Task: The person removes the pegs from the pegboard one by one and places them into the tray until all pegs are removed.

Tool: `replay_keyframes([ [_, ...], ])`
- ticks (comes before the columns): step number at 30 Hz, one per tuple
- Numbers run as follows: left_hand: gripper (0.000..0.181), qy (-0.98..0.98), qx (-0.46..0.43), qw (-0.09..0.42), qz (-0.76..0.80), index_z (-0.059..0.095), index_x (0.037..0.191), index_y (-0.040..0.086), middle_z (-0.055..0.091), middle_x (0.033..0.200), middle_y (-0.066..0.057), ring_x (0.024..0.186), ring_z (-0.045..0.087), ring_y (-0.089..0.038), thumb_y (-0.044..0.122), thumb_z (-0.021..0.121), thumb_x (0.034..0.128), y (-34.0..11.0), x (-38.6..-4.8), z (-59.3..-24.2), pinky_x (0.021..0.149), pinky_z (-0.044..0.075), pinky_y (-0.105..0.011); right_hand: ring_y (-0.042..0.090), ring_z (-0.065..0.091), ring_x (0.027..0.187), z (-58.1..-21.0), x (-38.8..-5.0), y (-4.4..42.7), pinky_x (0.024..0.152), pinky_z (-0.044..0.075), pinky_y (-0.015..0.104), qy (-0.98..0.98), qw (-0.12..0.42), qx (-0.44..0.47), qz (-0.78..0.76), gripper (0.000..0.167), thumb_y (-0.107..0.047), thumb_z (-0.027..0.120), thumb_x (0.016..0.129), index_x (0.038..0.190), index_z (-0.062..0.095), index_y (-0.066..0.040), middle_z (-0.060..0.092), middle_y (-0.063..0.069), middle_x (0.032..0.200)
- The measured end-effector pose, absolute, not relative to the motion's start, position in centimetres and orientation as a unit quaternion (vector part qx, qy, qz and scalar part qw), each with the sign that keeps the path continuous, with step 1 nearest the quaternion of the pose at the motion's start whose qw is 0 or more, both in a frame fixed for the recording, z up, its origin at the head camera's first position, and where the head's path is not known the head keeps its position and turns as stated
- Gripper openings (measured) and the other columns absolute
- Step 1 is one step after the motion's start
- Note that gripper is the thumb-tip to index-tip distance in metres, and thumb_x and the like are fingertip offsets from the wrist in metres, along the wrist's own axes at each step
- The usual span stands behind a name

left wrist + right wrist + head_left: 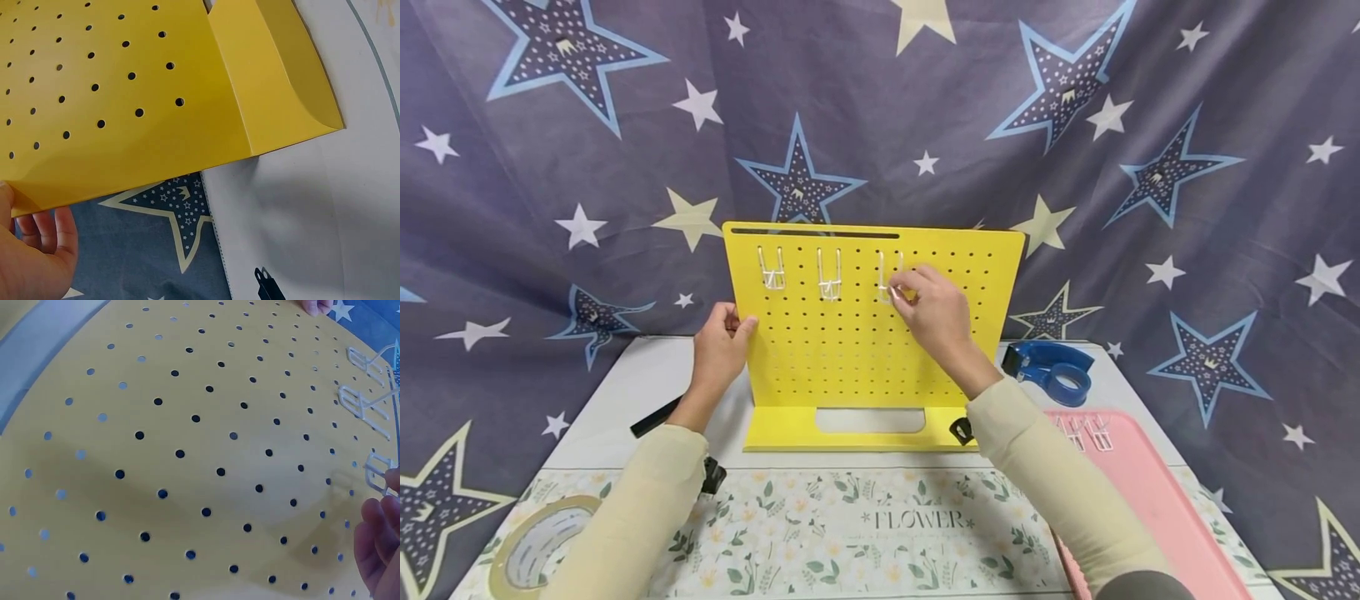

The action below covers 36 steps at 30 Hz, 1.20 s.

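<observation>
A white hook (883,288) sits against the upper part of the yellow pegboard (842,333), pinched by the right hand (934,310), while the left hand (721,346) grips the board's left edge. Two mounted hooks (830,289) already hang to its left, so this third seems nearly placed. At least two loose hooks (1102,435) lie unhung in the pink tray (1142,500) on the surface (595,396).

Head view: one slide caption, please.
A right hand pinches a white wire hook at a yellow perforated pegboard, beside two matching hooks, while the left hand holds the board's left edge.
</observation>
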State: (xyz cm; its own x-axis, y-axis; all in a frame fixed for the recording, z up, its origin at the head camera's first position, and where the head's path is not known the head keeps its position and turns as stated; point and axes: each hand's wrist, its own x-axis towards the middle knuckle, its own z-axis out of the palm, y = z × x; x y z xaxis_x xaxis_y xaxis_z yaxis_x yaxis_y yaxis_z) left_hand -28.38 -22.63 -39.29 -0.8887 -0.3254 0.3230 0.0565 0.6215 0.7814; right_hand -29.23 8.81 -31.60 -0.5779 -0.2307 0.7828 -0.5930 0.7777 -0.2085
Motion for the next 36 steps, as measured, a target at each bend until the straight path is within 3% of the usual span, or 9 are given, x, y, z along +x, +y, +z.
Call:
replay_keyframes([
  [17,0.028,-0.873,0.075,0.222,-0.429,0.050,0.114,0.005,0.058,0.102,-0.013,0.094,0.056,-0.028,0.030,0.058,0.1047,-22.6,-28.4,-39.6,0.080,0.044,-0.035,0.021,0.070,0.073,-32.7,-27.1,16.4,0.068,0.058,0.036,-0.877,0.356,0.214,0.240,0.003,-0.018,0.077,0.090,0.091,0.077,-0.014,0.072,0.003,0.090],
  [26,0.029,-0.871,0.074,0.227,-0.429,0.051,0.113,0.005,0.059,0.101,-0.013,0.094,0.057,-0.028,0.031,0.058,0.1043,-22.6,-28.5,-39.4,0.080,0.044,-0.034,0.020,0.065,0.071,-33.7,-25.4,22.0,0.064,0.050,0.036,-0.898,0.332,0.174,0.230,0.008,-0.017,0.079,0.088,0.092,0.077,-0.010,0.072,0.005,0.087],
  [36,0.028,-0.871,0.075,0.226,-0.430,0.049,0.111,0.005,0.057,0.100,-0.012,0.092,0.055,-0.026,0.031,0.058,0.1045,-22.6,-28.4,-39.5,0.077,0.043,-0.034,0.021,0.064,0.075,-34.3,-23.2,28.1,0.066,0.048,0.033,-0.940,0.239,0.123,0.208,0.006,-0.018,0.075,0.092,0.096,0.079,-0.016,0.074,0.007,0.093],
])
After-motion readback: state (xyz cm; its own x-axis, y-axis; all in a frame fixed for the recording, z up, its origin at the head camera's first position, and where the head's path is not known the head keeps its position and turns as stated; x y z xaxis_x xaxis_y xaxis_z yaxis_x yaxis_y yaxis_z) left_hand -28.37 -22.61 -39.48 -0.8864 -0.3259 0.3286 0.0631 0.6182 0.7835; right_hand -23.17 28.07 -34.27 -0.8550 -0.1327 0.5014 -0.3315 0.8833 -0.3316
